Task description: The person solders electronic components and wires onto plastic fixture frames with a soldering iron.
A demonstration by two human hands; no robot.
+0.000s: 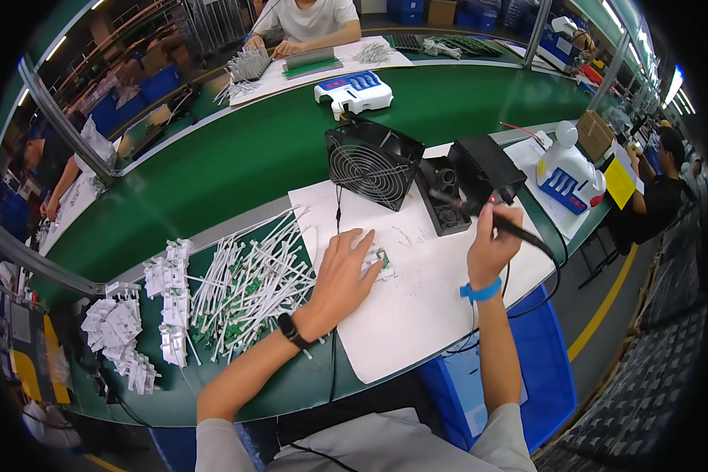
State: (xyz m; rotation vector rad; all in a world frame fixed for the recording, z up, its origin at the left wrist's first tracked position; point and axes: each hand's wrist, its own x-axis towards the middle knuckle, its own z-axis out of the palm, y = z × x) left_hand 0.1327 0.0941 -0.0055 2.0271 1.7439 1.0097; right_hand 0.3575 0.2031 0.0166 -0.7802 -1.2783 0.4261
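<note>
My right hand (494, 245) grips a soldering iron (510, 228) like a pen, a blue band on its wrist. The iron's front end points left over a black soldering-iron stand (447, 208); its tip is blurred. On the white sheet (417, 315), my left hand (343, 275) holds down a small white plastic part with a green circuit board (383, 261), between thumb and fingers. The hand covers much of that part. To its left lies a heap of white cable leads with green boards (252, 287).
White plastic housings (118, 326) are piled at the left. A black fan (374, 164) and a black power unit (488, 167) stand behind my hands. White-and-blue devices stand farther off (358, 92) and at right (568, 177). A blue bin (539, 370) sits below the bench edge. Co-workers sit around.
</note>
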